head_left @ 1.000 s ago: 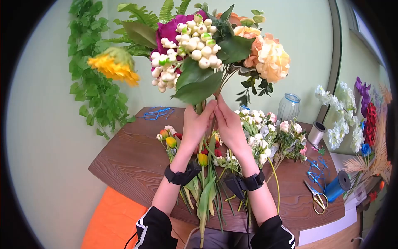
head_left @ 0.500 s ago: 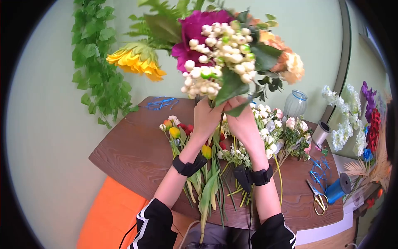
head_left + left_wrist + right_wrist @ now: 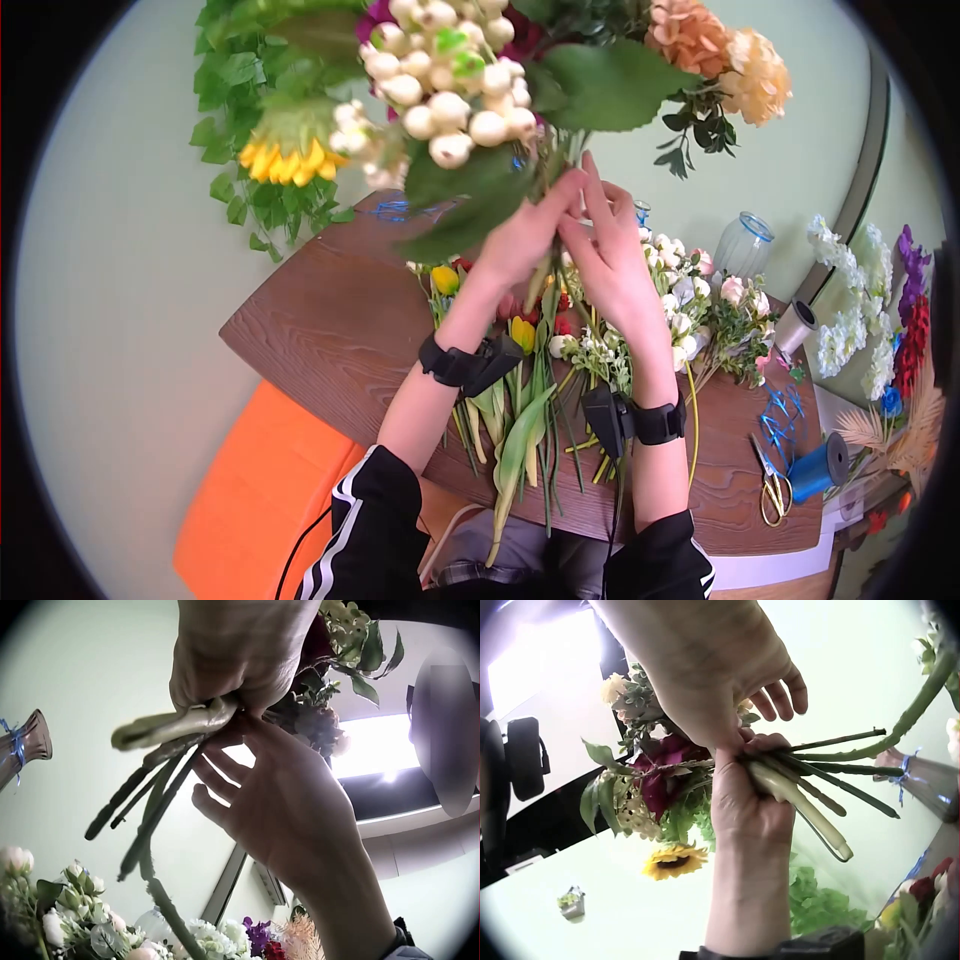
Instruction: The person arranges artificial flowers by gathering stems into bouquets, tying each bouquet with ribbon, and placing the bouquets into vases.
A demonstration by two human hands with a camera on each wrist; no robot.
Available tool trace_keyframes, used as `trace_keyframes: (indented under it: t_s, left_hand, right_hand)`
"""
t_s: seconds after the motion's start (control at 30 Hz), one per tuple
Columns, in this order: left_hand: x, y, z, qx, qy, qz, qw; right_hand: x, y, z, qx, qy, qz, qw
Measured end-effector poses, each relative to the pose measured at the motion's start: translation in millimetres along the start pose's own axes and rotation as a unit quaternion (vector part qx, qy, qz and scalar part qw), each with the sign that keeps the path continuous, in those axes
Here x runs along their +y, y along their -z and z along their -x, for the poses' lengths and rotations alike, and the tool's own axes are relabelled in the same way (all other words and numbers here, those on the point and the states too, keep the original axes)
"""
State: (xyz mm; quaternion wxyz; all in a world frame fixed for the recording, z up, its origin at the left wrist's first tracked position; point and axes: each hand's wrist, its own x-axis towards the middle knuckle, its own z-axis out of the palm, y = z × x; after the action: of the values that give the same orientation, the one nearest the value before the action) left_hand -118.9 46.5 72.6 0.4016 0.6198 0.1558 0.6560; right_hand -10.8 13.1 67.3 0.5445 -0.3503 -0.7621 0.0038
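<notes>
My left hand (image 3: 528,238) grips the gathered stems (image 3: 810,799) of a mixed bouquet, raised above the table. White berry sprays (image 3: 445,85), a yellow sunflower (image 3: 676,861), a purple-red bloom (image 3: 664,776) and peach hydrangeas (image 3: 755,75) spread out above the fist. Thick and thin green stem ends stick out below it in both wrist views. My right hand (image 3: 618,262) is close beside the stems, its thumb side right at the left fist. Its other fingers (image 3: 221,776) reach out loosely, spread apart. Large leaves (image 3: 615,85) partly cover the upper stems.
Tulips (image 3: 522,335) and white roses (image 3: 680,310) lie on the brown table (image 3: 320,310). To the right are a glass vase (image 3: 745,245), a silver ribbon spool (image 3: 797,325), gold-handled scissors (image 3: 773,490) and a blue ribbon spool (image 3: 820,465). Ivy (image 3: 235,85) hangs on the wall.
The bouquet swung right, then back left and closer to the head camera, its top now out of frame. My right hand's fingers have loosened and spread beside the stems; the left keeps its grip.
</notes>
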Motion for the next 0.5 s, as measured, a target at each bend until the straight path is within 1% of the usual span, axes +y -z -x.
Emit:
trace_keyframes:
  t_s: [0.03, 0.07, 0.1, 0.17, 0.2, 0.23, 0.27, 0.3, 0.37, 0.4, 0.43, 0.5]
  left_hand:
    - [1.9, 11.2, -2.6, -0.003, 0.008, -0.056, 0.998]
    - [9.2, 14.1, -4.4, 0.025, 0.023, -0.026, 0.999]
    - [18.0, 19.2, -5.3, 0.021, 0.013, 0.0, 1.0]
    - [31.5, 29.9, -6.0, 0.112, -0.018, -0.019, 0.993]
    - [36.8, 39.0, -6.0, 0.125, -0.039, -0.044, 0.99]
    - [41.6, 46.4, -5.8, 0.137, -0.061, -0.069, 0.986]
    - [47.0, 48.0, -4.2, 0.197, -0.042, -0.03, 0.979]
    - [55.1, 54.2, -3.1, 0.197, -0.033, -0.019, 0.98]
    - [60.3, 70.2, -2.0, 0.208, -0.063, -0.042, 0.975]
    - [62.8, 76.4, -1.4, 0.215, -0.071, -0.039, 0.973]
    - [65.9, 81.5, -0.6, 0.221, -0.079, -0.036, 0.971]
    - [70.0, 89.8, 1.3, 0.23, -0.089, -0.031, 0.969]
  right_hand:
    - [-2.4, -3.6, 1.6, -0.004, -0.017, -0.053, 0.998]
    - [-0.2, -8.1, 2.1, 0.004, -0.026, -0.046, 0.999]
    - [0.2, -7.9, 2.4, -0.03, -0.047, -0.06, 0.997]
    - [-1.6, -6.2, 2.3, -0.098, -0.088, -0.088, 0.987]
    - [0.5, -11.2, 4.1, -0.104, -0.086, -0.073, 0.988]
    - [3.9, -17.1, 7.3, -0.157, -0.096, -0.045, 0.982]
    - [7.9, -24.0, 12.2, -0.21, -0.105, -0.017, 0.972]
    - [11.4, -32.1, 17.6, -0.262, -0.114, 0.011, 0.958]
    - [13.7, -53.5, 30.3, -0.362, -0.113, 0.078, 0.922]
    - [12.3, -62.8, 37.2, -0.395, -0.133, 0.103, 0.903]
    - [9.2, -72.9, 42.7, -0.409, -0.132, 0.129, 0.894]
    - [6.2, -84.7, 51.4, -0.445, -0.158, 0.131, 0.872]
